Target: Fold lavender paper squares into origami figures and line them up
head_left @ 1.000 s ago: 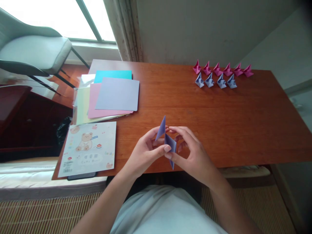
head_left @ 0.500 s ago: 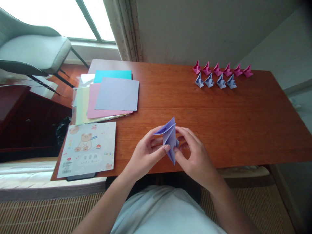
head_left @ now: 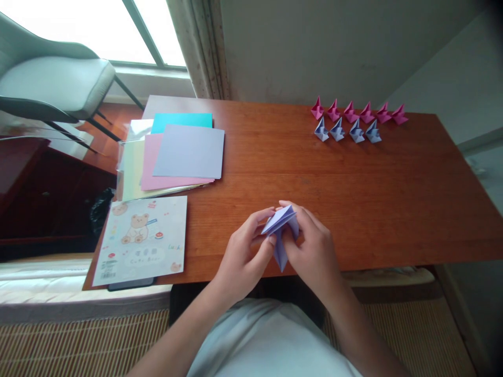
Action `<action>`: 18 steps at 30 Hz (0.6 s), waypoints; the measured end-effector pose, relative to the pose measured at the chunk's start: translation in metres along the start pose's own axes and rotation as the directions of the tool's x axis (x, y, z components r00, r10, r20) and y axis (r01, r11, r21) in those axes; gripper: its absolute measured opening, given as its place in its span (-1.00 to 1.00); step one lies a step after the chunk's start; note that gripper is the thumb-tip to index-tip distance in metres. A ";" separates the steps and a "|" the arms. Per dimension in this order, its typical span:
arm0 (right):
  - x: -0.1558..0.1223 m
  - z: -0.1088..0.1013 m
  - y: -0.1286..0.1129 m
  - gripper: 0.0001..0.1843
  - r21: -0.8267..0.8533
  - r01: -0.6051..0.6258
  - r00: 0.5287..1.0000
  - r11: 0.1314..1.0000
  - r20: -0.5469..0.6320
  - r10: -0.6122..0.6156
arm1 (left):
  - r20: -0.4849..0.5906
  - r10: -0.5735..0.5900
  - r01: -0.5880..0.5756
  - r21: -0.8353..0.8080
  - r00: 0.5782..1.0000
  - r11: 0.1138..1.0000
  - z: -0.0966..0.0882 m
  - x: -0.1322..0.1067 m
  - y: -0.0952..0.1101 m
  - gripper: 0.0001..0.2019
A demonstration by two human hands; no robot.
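Observation:
A partly folded lavender paper piece (head_left: 280, 230) is held just above the near edge of the wooden table (head_left: 353, 178). My left hand (head_left: 245, 256) pinches its left side with thumb and fingers. My right hand (head_left: 314, 251) grips its right side, fingers curled over the top flap. The paper's lower point sticks out below my fingers. Part of the fold is hidden by both hands.
A stack of coloured paper sheets (head_left: 176, 152) lies at the table's left, with a bear-printed packet (head_left: 143, 238) in front of it. At the far right stand a row of pink folded figures (head_left: 359, 111) and a row of lavender ones (head_left: 348, 131). A grey chair (head_left: 51, 78) is by the window.
The tall upper flap of the lavender paper has been folded down and flattened. Both hands have closed in around it and shifted slightly right.

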State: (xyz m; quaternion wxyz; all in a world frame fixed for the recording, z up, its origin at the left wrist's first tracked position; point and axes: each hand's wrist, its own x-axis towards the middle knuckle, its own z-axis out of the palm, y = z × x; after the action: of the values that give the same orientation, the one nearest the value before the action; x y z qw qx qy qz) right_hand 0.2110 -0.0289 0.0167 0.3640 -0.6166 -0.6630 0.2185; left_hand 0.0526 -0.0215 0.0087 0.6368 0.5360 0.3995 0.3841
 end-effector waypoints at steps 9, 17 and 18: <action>0.004 -0.011 -0.001 -0.57 0.227 0.012 0.995 0.974 0.098 -0.035 | -0.060 -0.068 0.059 -0.139 0.996 0.988 -0.009 0.004 0.002 -0.76; 0.003 -0.015 0.008 -0.62 0.262 0.037 0.988 0.964 0.135 -0.074 | -0.046 -0.365 0.309 -0.437 0.930 0.844 -0.011 0.007 0.006 -0.79; 0.002 -0.016 0.008 -0.62 0.259 0.039 0.988 0.965 0.136 -0.077 | -0.042 -0.377 0.318 -0.457 0.925 0.831 -0.011 0.007 0.007 -0.79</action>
State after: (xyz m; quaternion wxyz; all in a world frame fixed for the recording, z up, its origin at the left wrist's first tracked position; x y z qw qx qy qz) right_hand 0.2283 -0.0281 0.0213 0.3975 -0.5273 -0.6718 0.3356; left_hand 0.0444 -0.0103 0.0135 0.7733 0.2693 0.4335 0.3762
